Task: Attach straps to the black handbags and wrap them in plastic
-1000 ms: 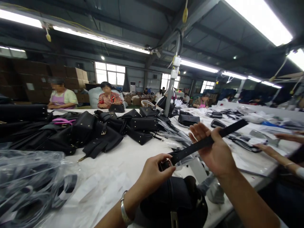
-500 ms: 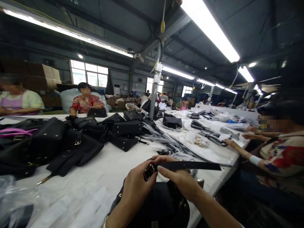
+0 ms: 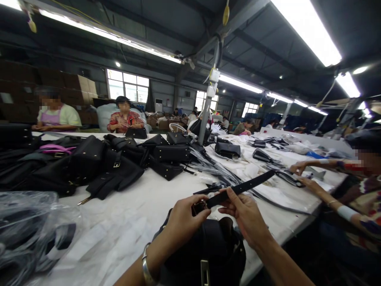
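Note:
My left hand pinches the metal buckle at the near end of a black strap. My right hand grips the same strap just past the buckle, fingers closed round it. The strap runs up and to the right, its free end in the air above the white table. A black handbag sits right below both hands at the table's near edge. A silver bangle is on my left wrist.
A heap of black handbags covers the table's left and middle. Clear plastic bags lie at the near left. A co-worker's hands work at the right, two seated people sit at the far side, and a pole rises mid-table.
The strap's free end has tilted upward again after lying level half a second ago. My right hand stays near the buckle, having slid there from mid-strap. The view has swung back left.

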The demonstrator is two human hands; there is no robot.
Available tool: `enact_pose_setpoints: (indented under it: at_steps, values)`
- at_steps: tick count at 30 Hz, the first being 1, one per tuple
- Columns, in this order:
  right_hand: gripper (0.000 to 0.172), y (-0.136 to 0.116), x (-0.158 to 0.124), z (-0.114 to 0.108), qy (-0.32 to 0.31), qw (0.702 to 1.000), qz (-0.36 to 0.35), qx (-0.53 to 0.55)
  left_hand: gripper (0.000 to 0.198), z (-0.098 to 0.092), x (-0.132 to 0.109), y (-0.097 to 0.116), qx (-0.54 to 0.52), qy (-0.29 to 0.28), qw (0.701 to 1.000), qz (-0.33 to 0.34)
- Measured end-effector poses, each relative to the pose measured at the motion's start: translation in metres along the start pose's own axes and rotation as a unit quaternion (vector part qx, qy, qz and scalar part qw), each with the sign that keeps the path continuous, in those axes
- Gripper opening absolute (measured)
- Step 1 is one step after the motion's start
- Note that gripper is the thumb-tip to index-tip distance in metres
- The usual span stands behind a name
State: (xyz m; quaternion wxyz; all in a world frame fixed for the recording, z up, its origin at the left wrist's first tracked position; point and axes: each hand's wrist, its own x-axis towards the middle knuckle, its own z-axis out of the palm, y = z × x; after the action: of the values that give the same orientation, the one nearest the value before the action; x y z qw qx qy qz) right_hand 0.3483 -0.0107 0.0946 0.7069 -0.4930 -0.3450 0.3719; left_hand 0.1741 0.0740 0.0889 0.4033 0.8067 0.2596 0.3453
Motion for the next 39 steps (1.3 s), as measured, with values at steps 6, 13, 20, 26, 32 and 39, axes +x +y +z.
enact_pose_setpoints:
  at_steps: [6,13,20,26,32,39]
  values:
    - [0.032,0.0,0.003,0.001,0.005,0.998,0.03,0.046,0.036,0.0,0.003,-0.007,-0.16,-0.058,0.985,-0.011]
    - [0.031,0.004,0.004,0.002,0.008,0.998,0.013,0.057,0.034,-0.002,0.006,-0.01,-0.212,-0.06,0.975,-0.01]
    - [0.031,0.003,-0.001,0.006,0.026,0.999,-0.01,0.038,0.038,-0.002,0.007,-0.01,-0.232,-0.055,0.97,-0.051]
    - [0.029,0.0,-0.022,0.012,0.016,0.962,-0.13,-0.241,0.025,0.003,0.004,-0.002,-0.141,0.011,0.99,-0.014]
    - [0.03,-0.017,-0.004,0.014,0.007,0.966,-0.145,-0.214,0.026,-0.005,-0.001,-0.001,-0.083,-0.018,0.996,0.012]
    - [0.029,-0.036,0.02,-0.014,-0.029,0.997,-0.044,0.048,0.038,-0.02,-0.007,-0.01,-0.019,-0.024,0.999,0.03]
